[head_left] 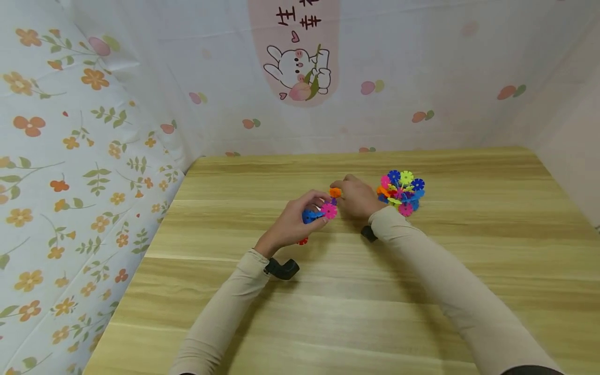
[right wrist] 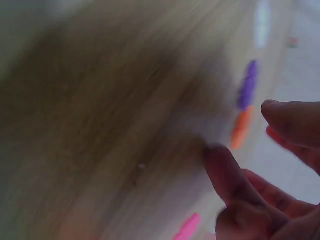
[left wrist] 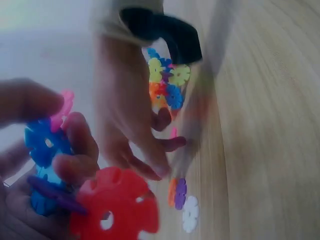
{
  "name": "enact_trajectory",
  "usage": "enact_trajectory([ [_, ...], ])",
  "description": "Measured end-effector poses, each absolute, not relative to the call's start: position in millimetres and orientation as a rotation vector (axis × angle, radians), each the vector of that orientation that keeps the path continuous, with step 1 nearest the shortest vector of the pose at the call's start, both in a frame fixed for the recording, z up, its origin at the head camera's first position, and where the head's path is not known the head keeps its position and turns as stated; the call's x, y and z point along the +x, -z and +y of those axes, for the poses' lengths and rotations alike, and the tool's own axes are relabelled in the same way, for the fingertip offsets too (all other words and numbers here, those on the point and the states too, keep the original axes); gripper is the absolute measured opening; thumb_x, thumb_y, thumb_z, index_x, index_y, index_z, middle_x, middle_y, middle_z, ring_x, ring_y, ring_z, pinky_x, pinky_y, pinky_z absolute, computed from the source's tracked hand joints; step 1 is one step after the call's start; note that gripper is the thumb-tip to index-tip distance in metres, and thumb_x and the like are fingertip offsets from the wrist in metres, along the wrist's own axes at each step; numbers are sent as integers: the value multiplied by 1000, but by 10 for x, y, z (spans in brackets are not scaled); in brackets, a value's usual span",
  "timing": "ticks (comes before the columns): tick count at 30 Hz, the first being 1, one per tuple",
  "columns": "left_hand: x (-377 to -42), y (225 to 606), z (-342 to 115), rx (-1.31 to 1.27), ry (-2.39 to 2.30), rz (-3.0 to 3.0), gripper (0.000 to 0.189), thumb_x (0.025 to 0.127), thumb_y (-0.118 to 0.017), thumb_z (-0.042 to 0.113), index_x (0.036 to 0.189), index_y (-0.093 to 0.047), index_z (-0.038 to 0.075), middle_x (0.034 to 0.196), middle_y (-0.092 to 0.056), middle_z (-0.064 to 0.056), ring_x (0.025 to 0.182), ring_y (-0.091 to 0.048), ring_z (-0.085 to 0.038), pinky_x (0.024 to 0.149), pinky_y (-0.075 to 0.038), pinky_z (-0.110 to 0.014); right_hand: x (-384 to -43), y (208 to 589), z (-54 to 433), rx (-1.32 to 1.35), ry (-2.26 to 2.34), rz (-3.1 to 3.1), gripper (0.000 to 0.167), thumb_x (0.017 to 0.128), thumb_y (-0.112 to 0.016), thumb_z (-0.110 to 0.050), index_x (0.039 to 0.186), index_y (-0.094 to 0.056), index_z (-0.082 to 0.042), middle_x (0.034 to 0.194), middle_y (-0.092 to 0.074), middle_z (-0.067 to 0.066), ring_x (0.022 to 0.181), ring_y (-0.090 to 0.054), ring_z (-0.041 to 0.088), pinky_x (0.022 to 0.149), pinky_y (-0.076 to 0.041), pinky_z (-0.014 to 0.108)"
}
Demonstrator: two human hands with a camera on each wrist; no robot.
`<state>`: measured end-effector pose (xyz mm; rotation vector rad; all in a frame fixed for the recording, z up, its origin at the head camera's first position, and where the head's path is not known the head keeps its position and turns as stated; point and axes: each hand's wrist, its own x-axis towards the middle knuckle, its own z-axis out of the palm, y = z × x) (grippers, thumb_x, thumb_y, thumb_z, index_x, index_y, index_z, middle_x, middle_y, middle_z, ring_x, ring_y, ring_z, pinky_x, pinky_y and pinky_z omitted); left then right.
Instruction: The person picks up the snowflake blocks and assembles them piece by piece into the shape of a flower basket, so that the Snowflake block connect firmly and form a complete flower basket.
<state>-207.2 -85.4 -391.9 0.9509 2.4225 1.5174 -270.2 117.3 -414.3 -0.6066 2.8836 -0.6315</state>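
Note:
My left hand point(head_left: 288, 223) holds several joined plastic snowflake discs. Among them are a blue disc point(left wrist: 42, 142), a pink disc point(head_left: 329, 211) pinched near the fingertips, a purple disc point(left wrist: 55, 194) and a red disc point(left wrist: 131, 199) jutting out below. My right hand point(head_left: 360, 199) reaches down close to the tabletop, its thumb and fingers parted with nothing visible between them. Just beyond those fingers are a loose orange disc point(right wrist: 242, 129) and a purple disc point(right wrist: 248, 86), with a white disc point(left wrist: 190, 215) beside them. The right wrist view is partly blurred.
To the right of my right hand stands a cluster of many-coloured discs point(head_left: 405, 178) on the wooden table point(head_left: 328, 312). Another pink disc point(right wrist: 187, 227) lies nearer that cluster. A printed cloth point(head_left: 398, 67) hangs behind the table, and a flowered one point(head_left: 84, 156) at the left.

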Motion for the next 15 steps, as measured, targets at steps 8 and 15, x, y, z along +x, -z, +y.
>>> enact_trajectory([
  [8, -2056, 3877, -856, 953, -1554, 2404, 36, 89, -60, 6, 123, -52, 15, 110, -58, -5, 92, -58, -19, 75, -50, -31, -2824, 4254, 1144, -495, 465, 2958, 21, 86, -64, -11, 108, -64, -9, 103, -54, 16, 87, -54, 30, 72, -50, 45],
  [15, -1945, 3671, -865, 955, -1612, 2353, 36, 87, -54, -6, 121, -51, 4, 108, -56, -17, 89, -60, -27, 71, -52, -32, -2789, 4267, 1345, -529, 735, 2837, 22, 79, -70, -5, 100, -62, 0, 92, -58, 15, 86, -52, 30, 75, -45, 41],
])
